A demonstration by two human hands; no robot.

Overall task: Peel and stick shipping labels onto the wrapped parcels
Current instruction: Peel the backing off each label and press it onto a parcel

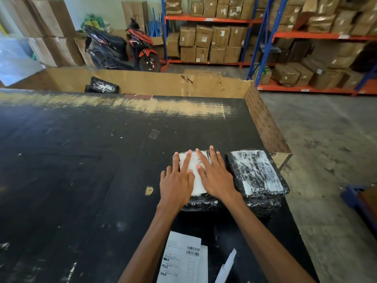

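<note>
Warehouse shelving (214, 19) in blue and orange, stacked with brown cartons, lines the back wall, and a red-and-black scooter (122, 48) is parked beside it. Nearer, a wide black worktable (81, 160) with a scuffed, paint-worn top fills most of the view.

Both arms reach forward from the bottom edge. The left hand (176, 184) and right hand (216, 178) lie flat, fingers spread, side by side and nearly touching, pressing a white shipping label (193, 166) onto a black, glossy, crinkled plastic-wrapped parcel (201, 203). Neither hand grips anything; the palms simply bear down.

Just beside it on the right sits a second wrapped parcel (257, 174) with its own white label under shiny film, close to the table's right edge. Loose label sheets (181, 260) with barcodes rest at the near edge between the forearms. Left of the parcels the tabletop is broad and bare. Behind the far edge stands a large open cardboard bin (163, 82) holding another black parcel (103, 85).
</note>
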